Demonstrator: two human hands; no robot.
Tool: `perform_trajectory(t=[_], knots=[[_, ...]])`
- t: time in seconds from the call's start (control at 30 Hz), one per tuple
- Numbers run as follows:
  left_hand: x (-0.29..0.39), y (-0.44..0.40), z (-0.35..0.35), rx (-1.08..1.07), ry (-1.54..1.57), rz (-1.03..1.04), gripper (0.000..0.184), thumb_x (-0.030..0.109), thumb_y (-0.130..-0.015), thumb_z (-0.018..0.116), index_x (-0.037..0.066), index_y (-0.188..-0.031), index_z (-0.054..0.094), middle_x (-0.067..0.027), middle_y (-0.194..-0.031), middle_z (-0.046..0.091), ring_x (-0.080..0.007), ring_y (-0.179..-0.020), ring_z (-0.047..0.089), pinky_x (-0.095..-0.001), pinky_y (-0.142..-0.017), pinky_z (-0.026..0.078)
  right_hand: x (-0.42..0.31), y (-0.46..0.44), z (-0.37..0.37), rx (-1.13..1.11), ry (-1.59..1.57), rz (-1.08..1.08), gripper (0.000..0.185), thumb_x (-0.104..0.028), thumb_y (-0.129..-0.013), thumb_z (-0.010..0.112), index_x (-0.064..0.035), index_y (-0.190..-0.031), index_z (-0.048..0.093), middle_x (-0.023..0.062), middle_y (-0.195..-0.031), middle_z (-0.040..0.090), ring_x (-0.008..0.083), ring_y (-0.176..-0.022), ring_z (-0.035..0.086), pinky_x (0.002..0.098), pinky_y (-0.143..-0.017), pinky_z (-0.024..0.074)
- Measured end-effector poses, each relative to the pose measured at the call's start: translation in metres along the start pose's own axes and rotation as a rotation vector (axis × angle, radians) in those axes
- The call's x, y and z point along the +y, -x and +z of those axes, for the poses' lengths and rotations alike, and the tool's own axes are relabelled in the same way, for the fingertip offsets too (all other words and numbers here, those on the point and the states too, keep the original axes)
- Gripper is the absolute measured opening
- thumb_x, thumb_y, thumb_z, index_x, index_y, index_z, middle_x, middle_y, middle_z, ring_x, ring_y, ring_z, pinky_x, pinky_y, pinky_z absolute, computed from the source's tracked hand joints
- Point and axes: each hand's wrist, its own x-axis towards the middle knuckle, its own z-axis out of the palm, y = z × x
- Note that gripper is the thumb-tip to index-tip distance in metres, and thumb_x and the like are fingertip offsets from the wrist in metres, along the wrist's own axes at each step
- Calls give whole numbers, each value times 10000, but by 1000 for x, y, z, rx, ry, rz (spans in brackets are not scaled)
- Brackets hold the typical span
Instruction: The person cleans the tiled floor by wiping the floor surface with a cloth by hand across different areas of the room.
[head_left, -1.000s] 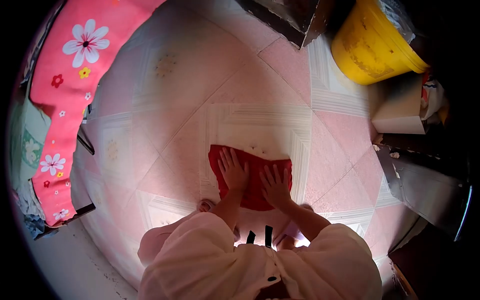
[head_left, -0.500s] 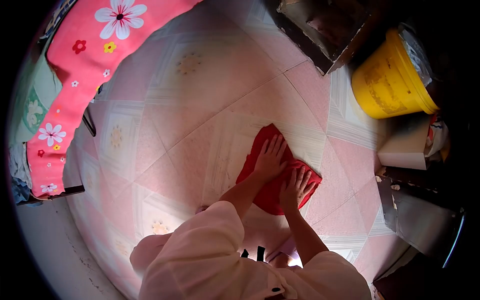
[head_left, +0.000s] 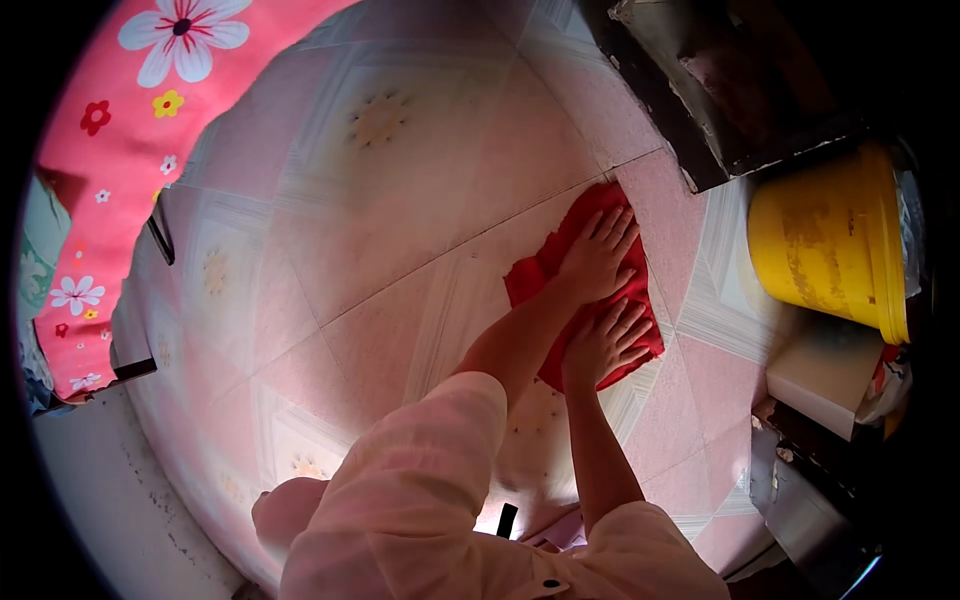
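Note:
A red cloth (head_left: 545, 272) lies spread on the tiled floor (head_left: 400, 300), its edges slightly rumpled. My left hand (head_left: 598, 256) rests flat on the cloth's upper part, fingers stretched out and a little apart. Just below it, my right hand (head_left: 603, 345) presses flat on the lower part of the same cloth, its fingers also spread. Neither hand is closed around anything. The cloth beneath both palms is hidden.
On the right stand a yellow bucket (head_left: 825, 240) and a pale box (head_left: 822, 378). A dark, worn piece of furniture (head_left: 725, 95) is at the upper right. Pink flowered fabric (head_left: 95, 190) hangs along the left, near a pale wall (head_left: 120, 490).
Both hands and the red cloth have slid forward and to the right across the floor. The view has shifted slightly too. Both hands stay flat on the cloth.

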Motion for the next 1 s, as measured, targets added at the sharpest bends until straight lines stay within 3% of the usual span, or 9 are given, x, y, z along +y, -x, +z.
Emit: perform_trajectory(t=[0.13,0.27,0.6,0.73,0.8,1.0], knots=[[-45,-25,-12,10,-23,-98,763,490,-918,553,42,-1511,384,-182,-1609,297,-327,-1495,260,-499,-1225,168,-36,-36,1,109,-4,-75,636,-458,-1034,397,-119,-1563,297,155,-1642,228,452,-1500,181,726,-1120,157],[-86,-20,-32,-6,-92,-233,773,497,-930,519,55,-1538,340,-173,-1622,272,-309,-1516,213,-492,-1235,137,-71,-49,-4,63,4,-175,633,-439,-1030,404,-121,-1566,294,147,-1649,213,439,-1505,177,720,-1126,153],[-173,68,-92,-42,-237,-602,786,511,-971,450,71,-1582,226,-160,-1657,171,-300,-1538,140,-481,-1248,88,-142,-46,-18,-81,-6,-574,650,-422,-1008,460,-143,-1569,290,122,-1660,174,387,-1528,128,688,-1167,100],[-172,126,-104,21,-288,-783,788,510,-969,448,68,-1582,225,-164,-1658,167,-305,-1535,155,-484,-1244,101,-146,-38,-20,-62,-48,-876,671,-389,-978,534,-150,-1565,314,116,-1651,212,381,-1513,192,678,-1170,128],[-164,144,-109,82,-298,-871,780,466,-954,501,51,-1568,259,-187,-1636,227,-334,-1522,194,-492,-1236,136,-148,-28,-21,-87,-61,-930,663,-384,-979,539,-153,-1561,324,114,-1648,221,381,-1512,197,679,-1170,131],[-148,218,-118,156,-309,-1040,779,452,-949,511,45,-1565,263,-188,-1633,237,-331,-1526,188,-489,-1241,117,-154,23,-21,-146,-96,-1072,624,-413,-989,505,-174,-1548,364,86,-1650,229,365,-1521,179,683,-1176,95]])
